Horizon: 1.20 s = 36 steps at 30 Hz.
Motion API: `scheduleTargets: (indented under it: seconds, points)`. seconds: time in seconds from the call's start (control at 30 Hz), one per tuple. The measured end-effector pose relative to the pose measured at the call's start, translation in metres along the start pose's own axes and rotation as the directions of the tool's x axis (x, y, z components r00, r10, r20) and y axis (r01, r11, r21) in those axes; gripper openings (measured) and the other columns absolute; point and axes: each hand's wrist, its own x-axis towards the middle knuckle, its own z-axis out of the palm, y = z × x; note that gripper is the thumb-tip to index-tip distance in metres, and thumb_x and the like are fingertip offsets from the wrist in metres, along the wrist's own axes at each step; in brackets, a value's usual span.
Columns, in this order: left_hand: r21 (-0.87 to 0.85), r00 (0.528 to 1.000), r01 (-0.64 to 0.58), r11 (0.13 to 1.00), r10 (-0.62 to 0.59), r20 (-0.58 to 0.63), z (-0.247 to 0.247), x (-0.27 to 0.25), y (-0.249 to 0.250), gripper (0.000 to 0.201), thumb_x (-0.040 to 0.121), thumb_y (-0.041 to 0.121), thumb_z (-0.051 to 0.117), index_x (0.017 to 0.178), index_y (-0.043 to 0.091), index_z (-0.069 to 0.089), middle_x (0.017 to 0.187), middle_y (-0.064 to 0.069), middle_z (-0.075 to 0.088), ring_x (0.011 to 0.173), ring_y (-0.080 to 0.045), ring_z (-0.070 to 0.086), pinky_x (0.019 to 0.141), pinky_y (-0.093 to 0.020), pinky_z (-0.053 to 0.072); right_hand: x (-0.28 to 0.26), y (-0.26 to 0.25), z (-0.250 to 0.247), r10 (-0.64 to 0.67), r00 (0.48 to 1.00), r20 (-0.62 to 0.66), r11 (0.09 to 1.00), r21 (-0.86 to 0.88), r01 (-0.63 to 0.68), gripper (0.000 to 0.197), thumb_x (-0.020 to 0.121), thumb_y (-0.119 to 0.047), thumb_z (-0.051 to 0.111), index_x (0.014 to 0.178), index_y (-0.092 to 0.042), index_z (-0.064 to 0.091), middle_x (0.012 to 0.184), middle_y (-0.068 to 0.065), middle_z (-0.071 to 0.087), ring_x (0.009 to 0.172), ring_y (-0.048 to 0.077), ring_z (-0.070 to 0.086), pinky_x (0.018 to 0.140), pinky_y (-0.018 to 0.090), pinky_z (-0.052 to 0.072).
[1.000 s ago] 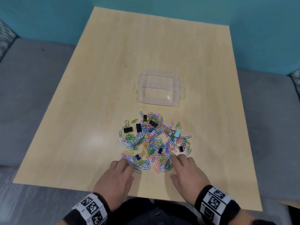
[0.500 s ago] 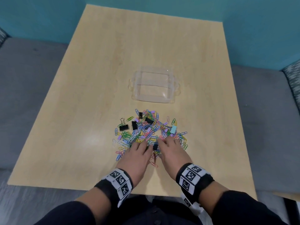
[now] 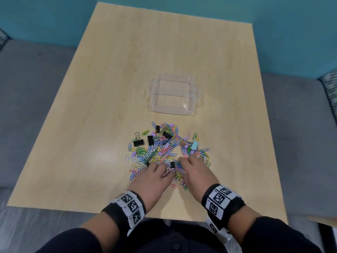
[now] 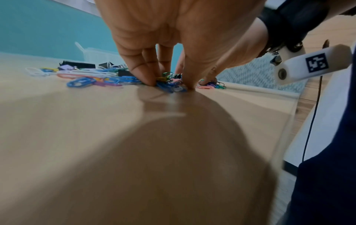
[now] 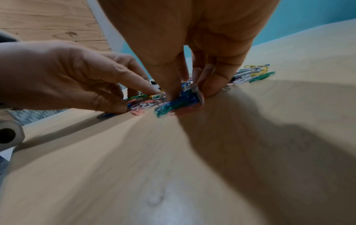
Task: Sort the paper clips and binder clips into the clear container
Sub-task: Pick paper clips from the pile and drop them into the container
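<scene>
bare table [image 3: 113,73] around clear container [image 3: 173,96]; clip pile [image 3: 164,148] just before it.

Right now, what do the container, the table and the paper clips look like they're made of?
Container: clear, glossy plastic, it seems; the table grain shows through its walls and the rim glints.
Table: pale wood-grain top, probably laminate, with a soft sheen near the pile.
Paper clips: thin bent wire in bright colours, likely coated metal; too small to be sure.
</scene>
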Motion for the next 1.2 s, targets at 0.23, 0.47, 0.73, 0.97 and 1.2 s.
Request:
scheduleTargets:
  seconds: [0.23,0.47,0.73,0.97,1.2]
  points:
    - [-0.013,1.000,-0.021,1.000,0.021,0.003,-0.004,0.007,-0.005,0.042,0.048,0.000,0.055,0.087,0.015,0.060,0.087,-0.006,0.052,0.070,-0.024,0.047,0.044,-0.031,0.044,0.002,0.002,-0.001,-0.023,0.998,0.062,0.995,-0.099,0.029,0.046,0.057,0.003,0.073,0.090,-0.017,0.048,0.087,0.003,0.048,0.068,0.021,0.043,0.052,0.029,0.030]
    - [-0.221,0.994,0.088,0.971,-0.101,-0.050,-0.004,0.010,-0.010,0.037,0.048,-0.006,0.073,0.066,0.018,0.052,0.080,0.000,0.051,0.066,-0.021,0.049,0.054,-0.032,0.048,0.004,0.001,-0.010,0.024,0.996,0.084,1.000,0.006,-0.024,0.030,0.070,0.003,0.065,0.087,-0.016,0.049,0.084,0.004,0.051,0.066,0.024,0.048,0.053,0.030,0.028]
    - [-0.628,0.953,0.265,0.732,-0.296,0.058,-0.017,0.010,-0.018,0.015,0.077,0.002,0.062,0.073,0.017,0.063,0.081,0.004,0.053,0.069,-0.014,0.054,0.061,-0.030,0.047,0.010,0.005,-0.037,0.092,0.982,0.167,0.975,0.185,-0.123,0.006,0.089,-0.008,0.048,0.087,-0.013,0.052,0.086,0.000,0.048,0.076,0.022,0.047,0.060,0.033,0.033]
    - [-0.865,0.840,0.469,0.177,-0.392,0.376,-0.057,0.024,-0.038,0.015,0.068,0.002,0.070,0.064,0.016,0.066,0.055,0.007,0.060,0.052,-0.008,0.054,0.060,-0.029,0.051,0.024,0.024,-0.062,0.131,0.936,0.327,0.792,0.534,-0.297,0.015,0.077,-0.006,0.058,0.070,-0.020,0.053,0.056,-0.007,0.053,0.047,0.008,0.047,0.047,0.024,0.039]
    - [-0.892,0.798,0.413,-0.185,-0.399,0.452,-0.099,0.082,-0.076,0.017,0.075,-0.014,0.063,0.072,0.003,0.062,0.062,-0.009,0.062,0.050,-0.017,0.056,0.050,-0.024,0.049,0.086,0.032,-0.109,0.170,0.951,0.257,0.560,0.769,-0.308,0.016,0.078,0.010,0.063,0.073,-0.005,0.058,0.050,0.004,0.054,0.040,0.017,0.051,0.042,0.024,0.040]
